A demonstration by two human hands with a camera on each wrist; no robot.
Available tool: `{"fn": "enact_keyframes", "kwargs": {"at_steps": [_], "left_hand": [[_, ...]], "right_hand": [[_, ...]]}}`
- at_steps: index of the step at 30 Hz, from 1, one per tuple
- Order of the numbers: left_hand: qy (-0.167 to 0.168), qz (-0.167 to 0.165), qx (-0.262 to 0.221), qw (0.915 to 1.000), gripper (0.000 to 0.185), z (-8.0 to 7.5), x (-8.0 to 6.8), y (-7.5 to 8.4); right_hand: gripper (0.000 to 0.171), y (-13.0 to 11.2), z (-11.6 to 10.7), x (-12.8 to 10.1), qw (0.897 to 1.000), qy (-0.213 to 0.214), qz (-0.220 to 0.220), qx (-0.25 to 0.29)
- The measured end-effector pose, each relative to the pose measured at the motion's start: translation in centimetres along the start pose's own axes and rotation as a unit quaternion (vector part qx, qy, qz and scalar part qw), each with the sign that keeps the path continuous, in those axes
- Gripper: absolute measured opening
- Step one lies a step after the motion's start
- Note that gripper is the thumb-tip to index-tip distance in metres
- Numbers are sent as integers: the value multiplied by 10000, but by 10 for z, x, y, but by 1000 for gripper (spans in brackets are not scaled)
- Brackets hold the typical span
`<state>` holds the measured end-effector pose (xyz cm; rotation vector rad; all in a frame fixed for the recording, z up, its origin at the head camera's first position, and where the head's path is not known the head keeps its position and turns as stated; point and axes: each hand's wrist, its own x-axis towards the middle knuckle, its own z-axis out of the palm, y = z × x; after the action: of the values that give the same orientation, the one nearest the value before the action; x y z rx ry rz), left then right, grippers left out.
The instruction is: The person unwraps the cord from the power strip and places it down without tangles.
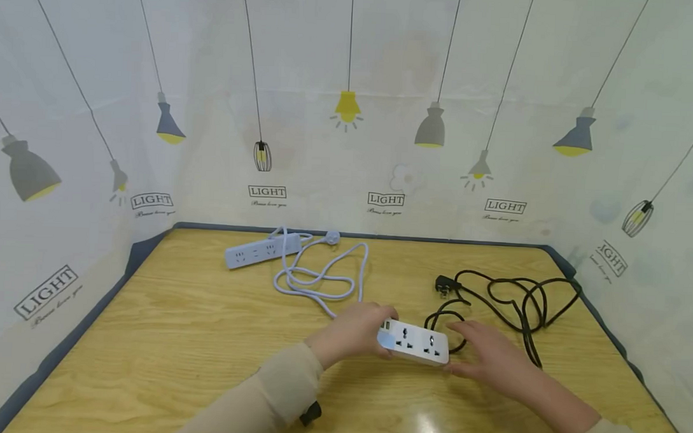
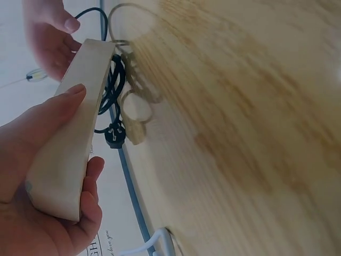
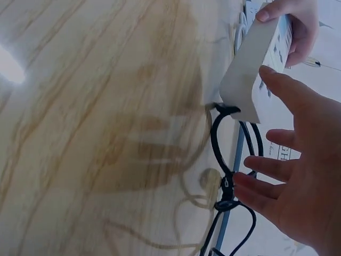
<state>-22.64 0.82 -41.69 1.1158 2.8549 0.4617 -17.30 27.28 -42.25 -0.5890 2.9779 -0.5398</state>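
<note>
A white power strip (image 1: 416, 342) with a black cord (image 1: 515, 299) is lifted a little above the wooden table (image 1: 176, 338), near the front middle. My left hand (image 1: 377, 335) grips its left end, thumb on one side and fingers curled under, as the left wrist view shows the strip (image 2: 85, 69) in my left hand (image 2: 80, 144). My right hand (image 1: 462, 348) is open at the strip's right end, where the cord leaves. In the right wrist view my right hand (image 3: 266, 133) has its fingers spread, with the thumb beside the strip (image 3: 256, 69) and the cord (image 3: 221, 149) below it.
The black cord lies in loose loops to the right, and its plug (image 1: 443, 285) rests on the table. A second pale power strip (image 1: 262, 252) with a coiled pale cord (image 1: 321, 276) sits at the back left. A lamp-print curtain (image 1: 383, 148) surrounds the table.
</note>
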Motion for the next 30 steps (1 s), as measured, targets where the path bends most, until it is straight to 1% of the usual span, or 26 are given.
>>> {"fn": "enact_keyframes", "kwargs": {"at_steps": [2,6,10,13,18,23,26,30], "left_hand": [[-47,-15,-70,10000,60,2,0,1],[-99,-34,-188,9998,60,4,0,0],[-237,-35,-73,9997,59,5,-3,-2],[-391,-65,1,9992,60,5,-5,-4],[-584,-163,45,9981,64,8,-8,-8],[-777,-322,31,9965,68,11,-9,-12],[-833,-354,6,9959,69,12,-8,-13],[-823,-407,-73,9957,67,10,-10,-14]], "right_hand": [[78,-2,2,3,10000,-59,-42,-21],[69,-7,5,9,9999,-150,-19,-24],[60,-6,6,13,9999,-159,46,45],[57,-3,7,14,9996,-185,-8,221],[58,-1,7,17,9991,-238,-114,341],[57,2,6,20,9992,-163,-128,330],[58,7,6,24,9990,-195,-71,392],[58,13,7,28,9992,-186,-176,297]]}}
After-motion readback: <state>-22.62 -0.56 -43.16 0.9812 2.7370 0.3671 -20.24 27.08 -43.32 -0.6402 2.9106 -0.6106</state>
